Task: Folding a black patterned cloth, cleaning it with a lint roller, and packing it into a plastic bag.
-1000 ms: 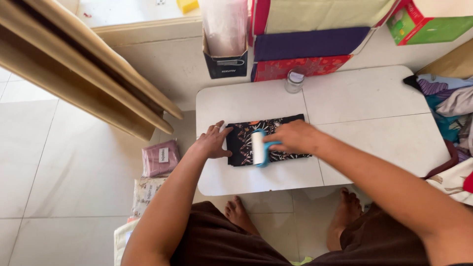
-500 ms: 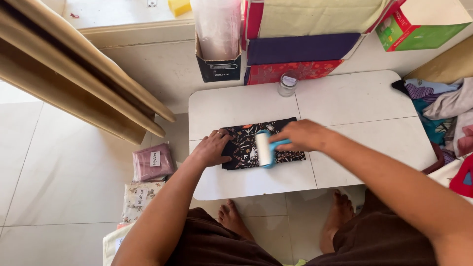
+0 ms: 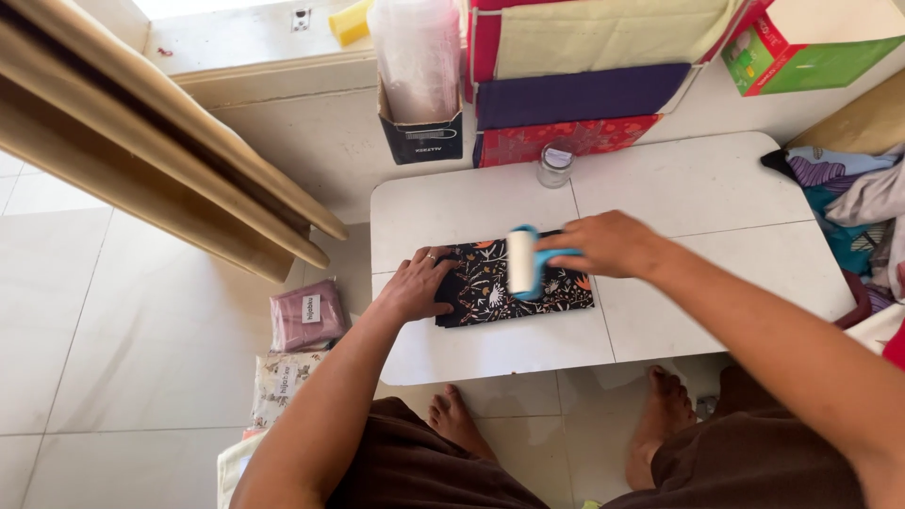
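Nearest me are my bare feet [image 3: 660, 415] on the tiled floor under the tabletop [image 3: 716, 188]. To the left on the floor lie a pink packet [image 3: 306, 316] and a patterned packet [image 3: 278, 386], well apart from the work.

On the tabletop my left hand [image 3: 415, 283] lies flat, fingers spread, pressing the left edge of the folded dark cloth [image 3: 476, 292]. My right hand [image 3: 608, 243] is closed around the blue handle of a lint roller [image 3: 521, 261], whose white roll rests on the cloth near its middle.

Risks as I judge them: the cloth is pinned at one edge only, so a sticky roll could lift or bunch the free right side, or drag the whole fold toward the near edge of the tabletop. A wide sweep of my right arm could also knock the small jar [image 3: 554, 165] standing just beyond the cloth.

Farther back stand a dark box [image 3: 419, 137] of clear bags and stacked folded fabrics [image 3: 575, 94].

Hard to tell: the roller's handle is mostly covered by my fingers, the clothes pile [image 3: 848, 203] at right is cut off, and I cannot see what the packets hold.
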